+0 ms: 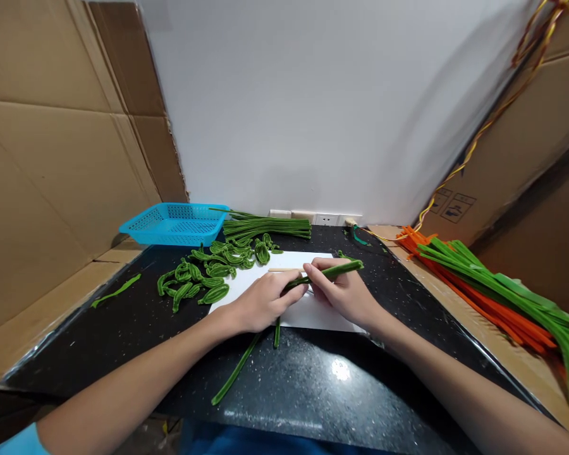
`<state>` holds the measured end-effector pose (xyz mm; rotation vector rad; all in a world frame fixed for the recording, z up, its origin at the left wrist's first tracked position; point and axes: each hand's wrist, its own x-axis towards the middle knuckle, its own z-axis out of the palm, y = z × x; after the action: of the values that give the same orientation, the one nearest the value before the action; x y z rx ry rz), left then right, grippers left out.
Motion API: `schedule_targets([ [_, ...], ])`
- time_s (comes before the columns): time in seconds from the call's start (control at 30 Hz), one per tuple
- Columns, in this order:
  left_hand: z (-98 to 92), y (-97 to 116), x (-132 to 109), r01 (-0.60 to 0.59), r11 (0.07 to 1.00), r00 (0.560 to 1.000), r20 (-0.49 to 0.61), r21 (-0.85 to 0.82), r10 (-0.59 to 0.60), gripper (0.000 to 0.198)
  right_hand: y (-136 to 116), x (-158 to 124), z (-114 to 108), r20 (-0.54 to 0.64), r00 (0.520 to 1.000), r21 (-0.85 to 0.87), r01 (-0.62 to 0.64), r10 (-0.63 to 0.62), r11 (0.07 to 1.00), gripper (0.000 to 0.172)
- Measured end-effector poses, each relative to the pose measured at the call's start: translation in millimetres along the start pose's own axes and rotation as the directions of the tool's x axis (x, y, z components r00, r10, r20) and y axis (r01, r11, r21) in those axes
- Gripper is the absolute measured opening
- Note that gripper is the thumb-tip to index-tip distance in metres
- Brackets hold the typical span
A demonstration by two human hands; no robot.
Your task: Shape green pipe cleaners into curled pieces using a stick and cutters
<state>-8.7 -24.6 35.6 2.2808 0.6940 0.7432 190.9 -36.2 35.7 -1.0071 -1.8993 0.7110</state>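
Observation:
Between my two hands runs a green fuzzy pipe cleaner (344,268), doubled into a narrow strip that sticks out to the right. My left hand (268,298) is closed around its left part, and two loose green tails (237,373) hang below toward the front edge. My right hand (339,287) pinches the strip from the other side. A thin wooden stick (284,270) lies just behind the fingers. Under both hands is a white sheet of paper (327,319). Part of the strip is hidden behind my fingers.
Several looped green leaf shapes (213,268) lie left of the paper. Behind them are a bundle of green pipe cleaners (270,227) and a blue basket (171,237). Orange stems (497,303) and light green stems (507,291) rest at the right. Cardboard (61,145) stands on the left.

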Motion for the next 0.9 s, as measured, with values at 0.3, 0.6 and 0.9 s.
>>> schedule_targets([
  [0.3,4.5,-9,4,0.191,0.831,0.977,0.018,-0.522,-0.213,0.043,4,4,3,0.013,0.99,0.418,-0.135,0.142,0.899,0.035],
  [0.6,-1.0,-9,7,0.269,0.629,0.944,0.069,-0.73,-0.323,0.039,-3,5,1,-0.063,0.988,0.465,-0.095,0.14,0.88,0.028],
  [0.9,-1.9,-5,7,0.32,0.489,0.917,0.135,-0.811,-0.377,0.038,1,3,3,-0.021,0.995,0.407,-0.078,0.095,0.91,0.026],
])
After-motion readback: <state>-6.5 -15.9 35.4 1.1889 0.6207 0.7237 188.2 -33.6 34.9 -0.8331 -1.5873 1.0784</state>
